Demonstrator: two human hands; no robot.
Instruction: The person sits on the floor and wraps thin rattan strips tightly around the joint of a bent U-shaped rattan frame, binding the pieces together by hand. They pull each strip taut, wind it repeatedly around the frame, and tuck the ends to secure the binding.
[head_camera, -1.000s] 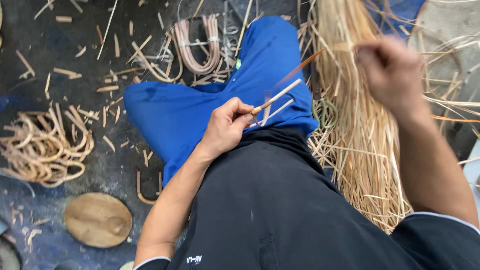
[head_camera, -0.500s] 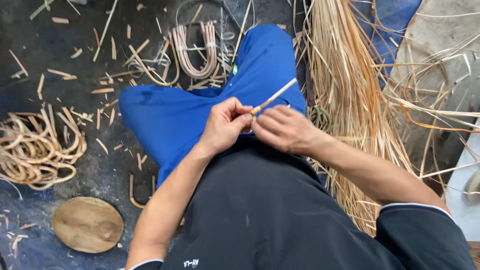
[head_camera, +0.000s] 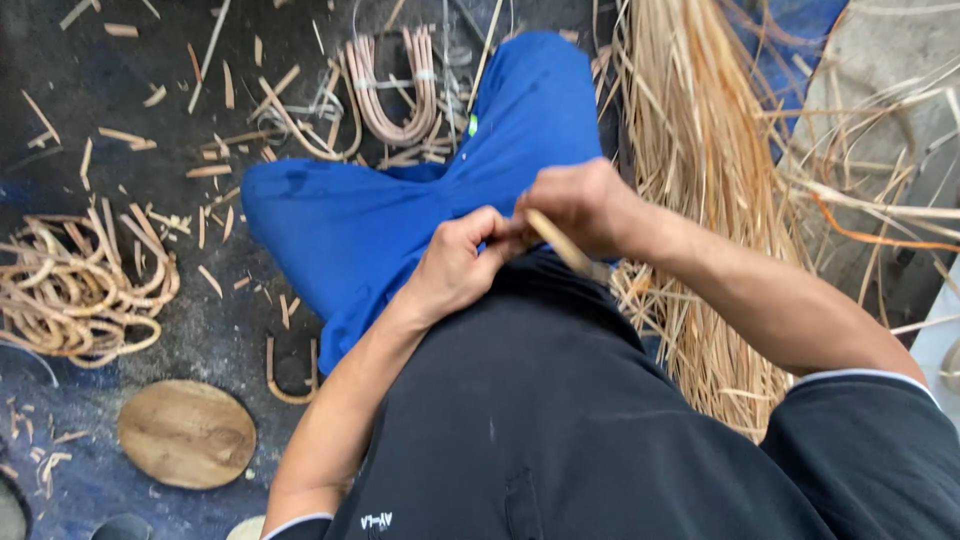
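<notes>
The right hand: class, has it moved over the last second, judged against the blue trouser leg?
Yes. The right hand came down and leftward from the straw bundle to the blue trouser leg, meeting the left hand on the thin cane.

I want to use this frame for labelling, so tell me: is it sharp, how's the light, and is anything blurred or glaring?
Head view: soft, even daylight, no hard shadows or glare. The left hand, right hand and rattan stick between them are reasonably sharp; the loose straw bundle smears slightly toward the top edge. The dark floor at upper left looks underexposed, and the wooden disc is clear.
</notes>
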